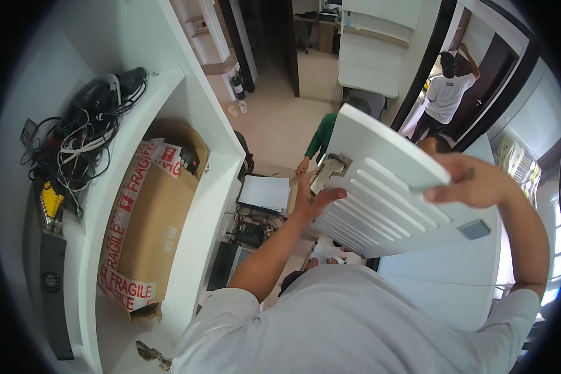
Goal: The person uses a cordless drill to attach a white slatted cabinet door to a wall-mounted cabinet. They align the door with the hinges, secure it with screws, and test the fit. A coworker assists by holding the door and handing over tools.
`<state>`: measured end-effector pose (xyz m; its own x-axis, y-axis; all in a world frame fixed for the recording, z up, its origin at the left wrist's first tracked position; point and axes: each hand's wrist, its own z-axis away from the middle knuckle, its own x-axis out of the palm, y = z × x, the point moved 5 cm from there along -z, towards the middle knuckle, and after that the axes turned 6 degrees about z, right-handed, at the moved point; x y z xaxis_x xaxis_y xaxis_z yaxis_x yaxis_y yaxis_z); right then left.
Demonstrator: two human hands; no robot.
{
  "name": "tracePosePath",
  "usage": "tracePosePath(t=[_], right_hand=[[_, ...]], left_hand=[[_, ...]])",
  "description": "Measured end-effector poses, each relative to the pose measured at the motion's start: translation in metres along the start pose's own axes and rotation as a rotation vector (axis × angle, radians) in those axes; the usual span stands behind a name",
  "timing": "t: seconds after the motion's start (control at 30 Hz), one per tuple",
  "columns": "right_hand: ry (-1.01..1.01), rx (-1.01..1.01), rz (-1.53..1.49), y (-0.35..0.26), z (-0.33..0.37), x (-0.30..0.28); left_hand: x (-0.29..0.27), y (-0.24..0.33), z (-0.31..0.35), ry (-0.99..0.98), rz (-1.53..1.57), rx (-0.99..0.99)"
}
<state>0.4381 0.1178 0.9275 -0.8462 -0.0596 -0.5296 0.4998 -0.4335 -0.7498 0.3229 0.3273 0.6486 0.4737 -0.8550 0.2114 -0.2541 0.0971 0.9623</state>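
Note:
A white cabinet door (380, 149) with a row of long slots is tilted in the air in front of me. My left hand (310, 201) is closed on its left edge, thumb on the face, just below a metal hinge (332, 169) fixed to the door. My right hand (470, 177) grips the opposite edge, thumb on the face and the other fingers behind it. A grey square patch (474, 230) marks the door near its right end. Beyond my left hand, another person's hand (302, 166) in a green sleeve comes close to the door's edge; contact is unclear.
At left stands an open white cabinet (168, 249) holding a taped cardboard box (159, 218) and tangled cables (84, 134). A loose-hanging hinge (153, 354) shows at its lower edge. Papers (263, 192) and a laptop (227, 265) lie below. A person (445, 93) stands beyond the doorway.

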Motion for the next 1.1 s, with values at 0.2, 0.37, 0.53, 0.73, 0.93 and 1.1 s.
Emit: tracePosePath(t=[0.2, 0.37, 0.53, 0.73, 0.93, 1.1], right_hand=[[0.860, -0.525, -0.297, 0.056, 0.141, -0.103], [0.702, -0.685, -0.712, 0.240, 0.063, 0.069], [1.118, -0.328, -0.453, 0.167, 0.000, 0.117], [1.255, -0.540, -0.588, 0.122, -0.003, 0.119], [1.213, -0.583, -0.532, 0.095, -0.005, 0.104], [1.175, -0.614, -0.588, 0.081, -0.014, 0.092]], left_hand=[[0.008, 0.074, 0.009, 0.101, 0.232, 0.150], [-0.013, 0.156, -0.001, 0.224, 0.211, 0.242], [-0.012, 0.219, 0.002, 0.283, 0.081, 0.236], [-0.009, 0.311, -0.003, 0.279, 0.366, 0.822], [-0.022, 0.384, -0.022, 0.334, 0.238, 0.850], [-0.024, 0.411, -0.022, 0.530, 0.306, 0.841]])
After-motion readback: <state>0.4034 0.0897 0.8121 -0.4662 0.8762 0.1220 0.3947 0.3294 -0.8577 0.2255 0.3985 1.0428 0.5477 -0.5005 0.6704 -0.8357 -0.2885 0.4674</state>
